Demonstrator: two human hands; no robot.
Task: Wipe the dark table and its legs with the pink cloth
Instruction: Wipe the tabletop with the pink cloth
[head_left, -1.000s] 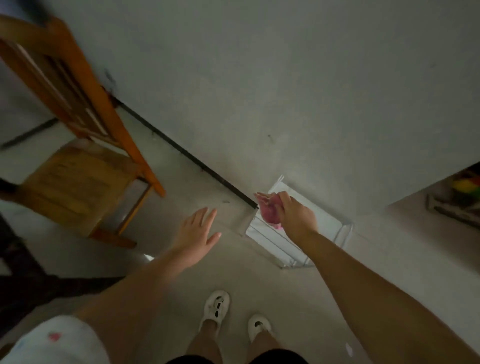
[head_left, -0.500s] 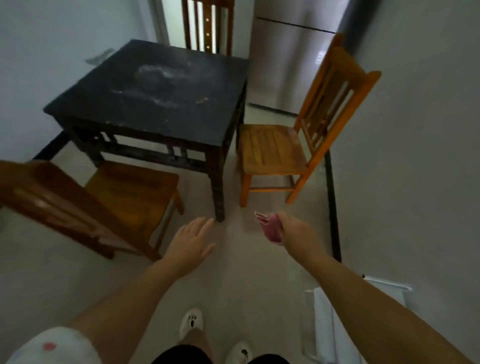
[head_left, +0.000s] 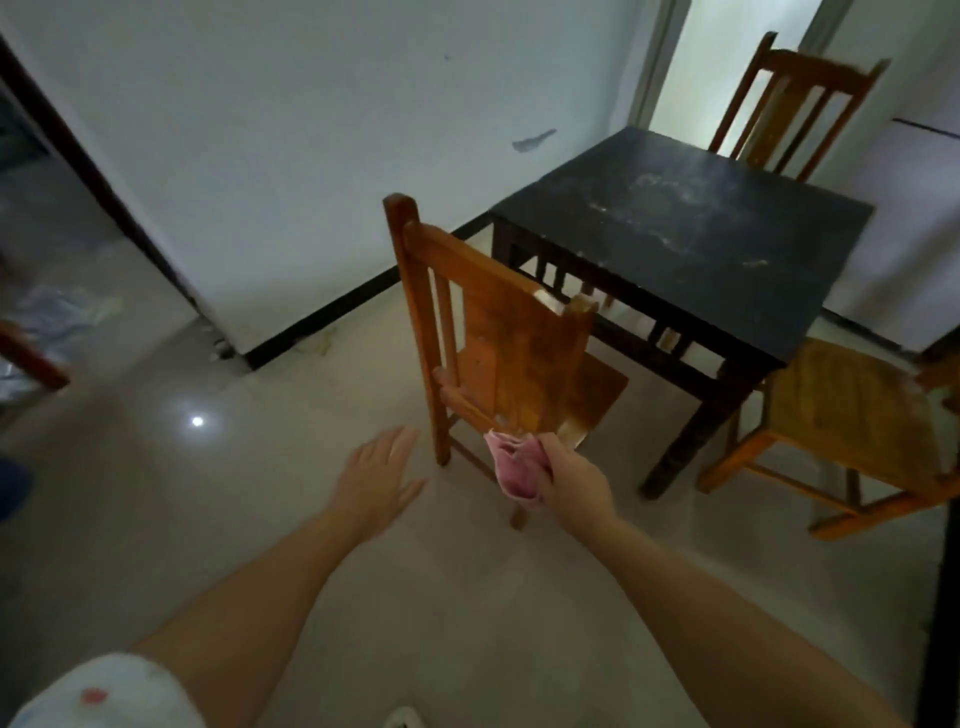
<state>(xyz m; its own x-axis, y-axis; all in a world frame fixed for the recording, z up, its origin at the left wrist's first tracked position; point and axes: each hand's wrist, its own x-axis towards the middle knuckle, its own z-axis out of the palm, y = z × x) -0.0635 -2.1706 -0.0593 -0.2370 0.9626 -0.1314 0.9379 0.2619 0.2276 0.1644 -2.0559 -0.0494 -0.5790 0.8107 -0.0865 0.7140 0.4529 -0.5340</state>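
The dark square table stands at the upper right, its top streaked with pale dust. One dark front leg reaches the floor below its near corner. My right hand is held out in front of me, shut on the crumpled pink cloth, which hangs left of my fingers. The cloth is well short of the table, in front of a chair seat. My left hand hovers over the floor with its fingers spread and nothing in it.
A wooden chair stands between me and the table, its back toward me. A second chair sits at the table's right side, a third behind it. A white wall with black skirting runs on the left, with a doorway at far left.
My view has swung left: the table has shifted from upper left to upper right, and a chair now stands straight ahead. Both hands keep the same pose, cloth still in the right.
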